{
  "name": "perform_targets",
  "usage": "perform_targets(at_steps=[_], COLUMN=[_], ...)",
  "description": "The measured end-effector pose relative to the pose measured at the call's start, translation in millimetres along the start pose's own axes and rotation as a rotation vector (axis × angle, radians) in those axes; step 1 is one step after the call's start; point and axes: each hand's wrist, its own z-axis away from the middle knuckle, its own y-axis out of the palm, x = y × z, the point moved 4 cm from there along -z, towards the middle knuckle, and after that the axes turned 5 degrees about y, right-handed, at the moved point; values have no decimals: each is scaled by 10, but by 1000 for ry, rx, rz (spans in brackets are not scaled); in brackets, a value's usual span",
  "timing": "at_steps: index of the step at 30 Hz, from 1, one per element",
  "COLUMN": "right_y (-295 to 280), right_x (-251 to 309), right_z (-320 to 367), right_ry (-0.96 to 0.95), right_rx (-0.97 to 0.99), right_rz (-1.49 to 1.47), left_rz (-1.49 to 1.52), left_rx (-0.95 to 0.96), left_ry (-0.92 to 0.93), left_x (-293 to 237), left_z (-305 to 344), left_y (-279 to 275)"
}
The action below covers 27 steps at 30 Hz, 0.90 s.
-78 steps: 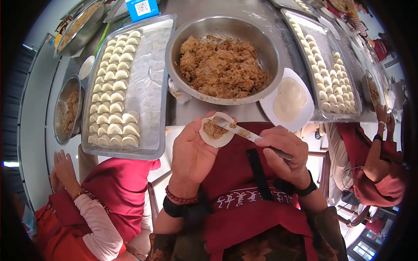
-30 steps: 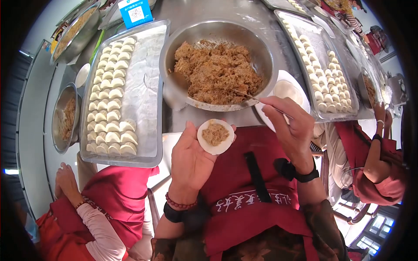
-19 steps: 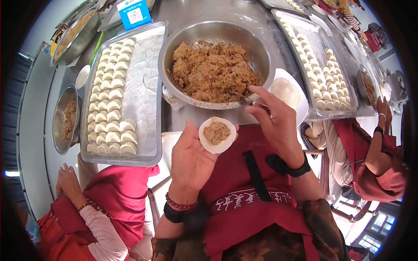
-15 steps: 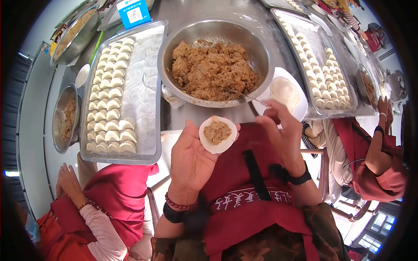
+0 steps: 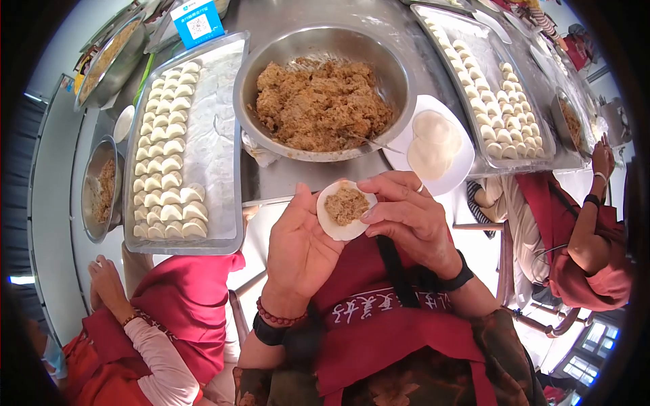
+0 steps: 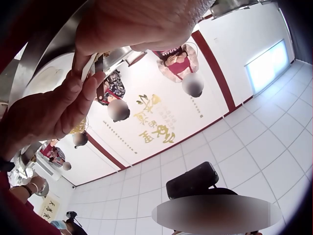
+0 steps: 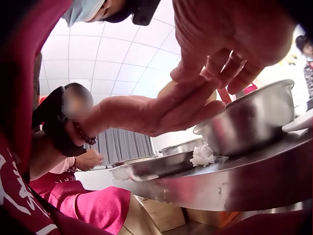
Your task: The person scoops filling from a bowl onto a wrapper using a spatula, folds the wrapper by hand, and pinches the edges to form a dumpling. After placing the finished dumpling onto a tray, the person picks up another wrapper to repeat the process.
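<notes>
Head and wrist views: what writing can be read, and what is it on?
Blue card: a QR code and white print, too small to read.
Red apron: white Chinese characters, upside down, too warped to read.
Wall, left wrist view: gold characters, upside down, blurred.
Nothing can be quoted.

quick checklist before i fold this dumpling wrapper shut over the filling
1. Wrapper cradled in the left hand's curled fingers: ok.
2. Filling sits mid-wrapper, bare dough showing around it: ok on the near side; the right side is hidden under fingers, cannot tell.
3. Right hand free of tools: ok, the spreader lies in the bowl.
4. Right hand pinching the wrapper's right edge: ok.
5. Dough free of tears: cannot tell.
6. Room on the tray at the left: ok, its right strip is bare.
</notes>
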Motion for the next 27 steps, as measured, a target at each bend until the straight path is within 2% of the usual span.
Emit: perform_targets(at_steps=[7, 10, 13, 19, 27], right_y=[27, 27, 52, 112, 165], right_x=[-46, -45, -46, -65, -65], right_z=[-40, -80, -89, -112, -195], right_ry=[109, 156, 193, 245, 244], right_rx=[-24, -22, -35, -73, -89], right_rz=[-119, -157, -180, -197, -258], left_rz=[-122, -403, -557, -681, -832], left_rx=[49, 124, 132, 131, 97], left_ry=[49, 137, 141, 145, 245], left_x=[62, 83, 114, 113, 76], left_z=[11, 45, 39, 37, 46], left_y=[116, 159, 143, 112, 169])
